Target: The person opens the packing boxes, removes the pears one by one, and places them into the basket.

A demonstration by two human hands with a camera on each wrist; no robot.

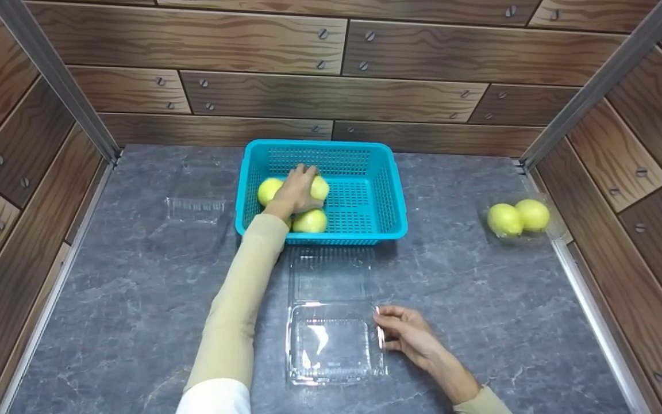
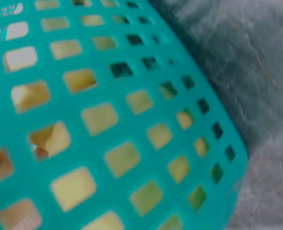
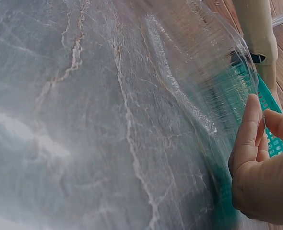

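Note:
My left hand (image 1: 295,192) reaches into a turquoise plastic basket (image 1: 398,190), its fingers and thumb curled round a yellow lemon (image 1: 320,188). Beside that hand lie more lemons, one to the left (image 1: 269,191) and one nearer the front (image 1: 310,221). The left wrist view is mostly filled by the basket's perforated wall (image 2: 124,160), with yellow showing through the holes. A clear plastic clamshell container (image 1: 334,345) lies in front of the basket, its lid folded back toward it. My right hand (image 1: 414,336) pinches the container's right edge between thumb and fingers.
Two lemons (image 1: 505,219) sit in another clear container (image 1: 558,230) at the far right. A clear plastic piece (image 1: 195,210) lies left of the basket. Wood-patterned walls (image 1: 262,92) and metal rails (image 1: 592,322) bound the grey marbled table (image 1: 130,299).

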